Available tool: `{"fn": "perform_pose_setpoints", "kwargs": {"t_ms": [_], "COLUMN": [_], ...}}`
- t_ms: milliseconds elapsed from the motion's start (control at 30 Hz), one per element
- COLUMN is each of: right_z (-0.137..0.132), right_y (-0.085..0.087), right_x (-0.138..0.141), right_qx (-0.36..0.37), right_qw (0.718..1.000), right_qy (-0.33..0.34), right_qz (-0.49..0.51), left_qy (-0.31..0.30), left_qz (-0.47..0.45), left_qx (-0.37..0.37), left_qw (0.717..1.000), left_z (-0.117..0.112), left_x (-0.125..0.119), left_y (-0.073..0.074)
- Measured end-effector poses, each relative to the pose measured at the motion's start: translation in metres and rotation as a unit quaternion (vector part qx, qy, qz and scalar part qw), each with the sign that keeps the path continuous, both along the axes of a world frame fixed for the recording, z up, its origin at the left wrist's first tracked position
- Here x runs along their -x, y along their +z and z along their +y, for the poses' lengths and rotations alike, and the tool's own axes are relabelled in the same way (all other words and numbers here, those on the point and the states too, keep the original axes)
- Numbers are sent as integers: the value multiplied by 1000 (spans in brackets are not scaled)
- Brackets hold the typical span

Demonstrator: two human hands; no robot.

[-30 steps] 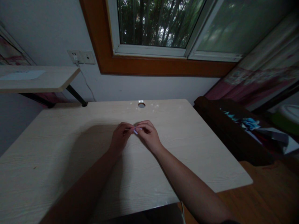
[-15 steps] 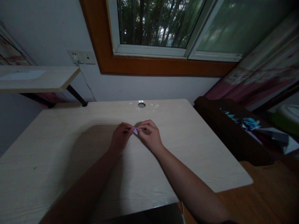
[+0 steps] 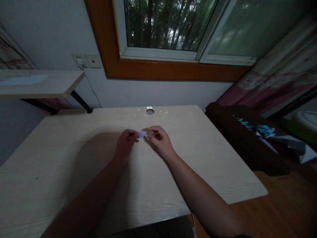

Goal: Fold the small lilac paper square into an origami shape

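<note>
Paper (image 3: 142,135) (at least it looks like paper, a tiny lilac piece) is right in the gap between the two hands, over the middle of the desk (image 3: 203,148). Left hand (image 3: 125,142) has it pinched by one end, thumb pressed against the fingers. From there it sticks out to the right, long axis running pretty much side to side, so the free end points at the right hand (image 3: 160,138). Left is clearly the nearer one, since it's actually holding the thing. The right hand has its fingers loosely curled, tips just beside that far end; can't tell if they're touching it or closed on anything, too dim and small. Also can't make out whether the paper is folded, or whether it's resting on the desk or held just above. Hole (image 3: 150,112) is farther back, past both hands, slightly right of the paper.
</note>
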State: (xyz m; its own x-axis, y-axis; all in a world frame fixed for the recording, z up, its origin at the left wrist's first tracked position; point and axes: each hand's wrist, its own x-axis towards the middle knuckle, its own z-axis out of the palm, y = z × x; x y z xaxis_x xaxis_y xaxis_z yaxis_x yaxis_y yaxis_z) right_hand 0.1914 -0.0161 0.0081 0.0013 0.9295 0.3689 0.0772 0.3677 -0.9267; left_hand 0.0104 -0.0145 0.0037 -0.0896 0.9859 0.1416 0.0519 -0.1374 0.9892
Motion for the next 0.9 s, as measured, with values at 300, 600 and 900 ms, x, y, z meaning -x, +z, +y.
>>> {"fn": "perform_pose_setpoints", "kwargs": {"t_ms": [300,600,900], "right_z": [-2,0,2], "right_y": [-8,-13,-11], "right_x": [5,5,7], "right_qx": [38,110,138], "right_qw": [998,993,989], "right_qy": [32,36,21], "right_qz": [-25,24,38], "left_qy": [-59,-101,-71], "left_qz": [13,-17,-37], "left_qx": [27,62,77], "left_qw": [998,993,994], "left_z": [-2,0,-1], "left_x": [-1,-2,-3], "left_y": [2,-4,-3]}}
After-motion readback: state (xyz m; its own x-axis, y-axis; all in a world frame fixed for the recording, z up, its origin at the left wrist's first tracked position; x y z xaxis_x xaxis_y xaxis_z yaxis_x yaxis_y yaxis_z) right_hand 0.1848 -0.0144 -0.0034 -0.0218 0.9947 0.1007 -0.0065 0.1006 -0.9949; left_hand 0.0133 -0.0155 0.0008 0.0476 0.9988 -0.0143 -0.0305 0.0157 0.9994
